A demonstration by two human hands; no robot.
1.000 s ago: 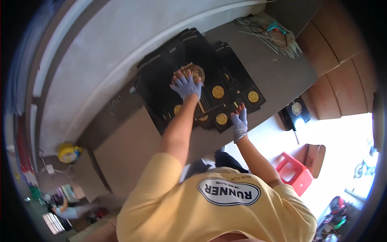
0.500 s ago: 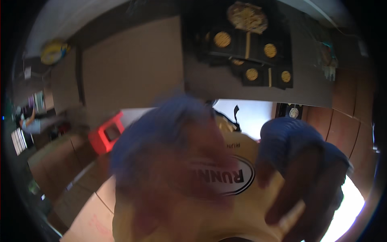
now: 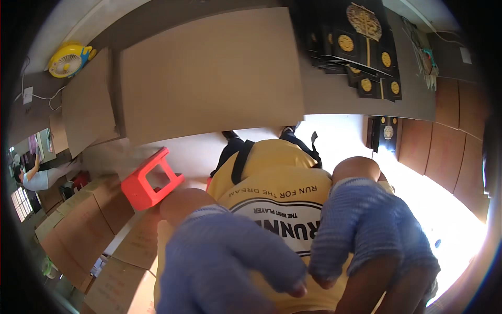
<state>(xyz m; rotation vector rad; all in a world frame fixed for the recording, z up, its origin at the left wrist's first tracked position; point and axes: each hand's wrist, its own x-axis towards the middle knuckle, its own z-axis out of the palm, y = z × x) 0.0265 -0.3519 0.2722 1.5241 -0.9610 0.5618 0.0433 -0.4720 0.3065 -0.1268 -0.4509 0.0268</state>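
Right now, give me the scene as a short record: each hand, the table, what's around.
left hand: blue-gloved, raised before the yellow shirt; grip unclear
right hand: blue-gloved, also before the shirt; grip unclear
table: overlapping black-and-gold pieces on it
brown board: left of those pieces
red stool: left of the person
yellow fan: upper left of view

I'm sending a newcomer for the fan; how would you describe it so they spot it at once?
Start at the large brown board near the top of the picture. Go left to the smaller brown board; the fan is by its upper-left edge. Bright yellow and rounded, it stands apart from the flat brown surfaces beside it.
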